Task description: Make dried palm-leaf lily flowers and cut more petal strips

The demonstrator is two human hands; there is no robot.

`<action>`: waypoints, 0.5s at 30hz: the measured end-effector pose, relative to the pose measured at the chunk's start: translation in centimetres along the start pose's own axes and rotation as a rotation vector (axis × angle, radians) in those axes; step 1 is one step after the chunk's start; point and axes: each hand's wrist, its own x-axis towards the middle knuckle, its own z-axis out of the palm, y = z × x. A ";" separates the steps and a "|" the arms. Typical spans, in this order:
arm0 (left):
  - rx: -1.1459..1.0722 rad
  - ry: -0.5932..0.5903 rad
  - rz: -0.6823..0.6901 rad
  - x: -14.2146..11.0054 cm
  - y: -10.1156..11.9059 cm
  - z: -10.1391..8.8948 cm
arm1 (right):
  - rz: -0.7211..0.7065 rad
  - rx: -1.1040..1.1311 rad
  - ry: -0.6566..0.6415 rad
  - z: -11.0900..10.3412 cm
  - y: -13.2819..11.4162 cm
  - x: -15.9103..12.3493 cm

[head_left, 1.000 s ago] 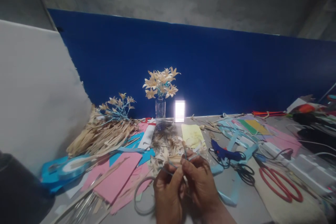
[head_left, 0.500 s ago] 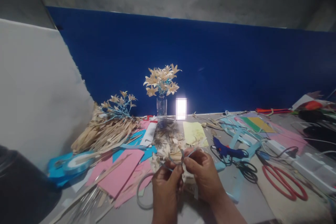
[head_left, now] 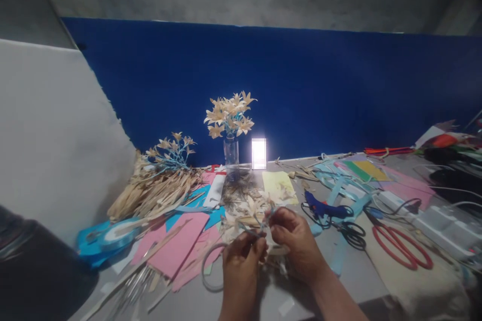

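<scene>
Pale-blue stems pinched in fingertips of L hand & R hand, close tog, over worktop, nr dried scraps; glue gun to R, vase w/ flowers behind

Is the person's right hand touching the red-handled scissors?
Apart: the head view shows a gap, with grey tabletop and black-handled scissors lying between the right hand and the red-handled scissors.
</scene>
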 end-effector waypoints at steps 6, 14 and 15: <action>0.105 -0.032 0.062 0.3 -0.8 -0.3 | 0.018 -0.108 -0.005 0.0 -0.2 -0.7; 0.020 0.048 -0.049 -0.9 -1.1 0.5 | -0.020 -0.103 0.029 0.2 -0.1 -1.1; 0.008 0.043 -0.051 -1.0 -1.1 0.6 | -0.025 -0.132 0.035 0.3 -0.2 -1.1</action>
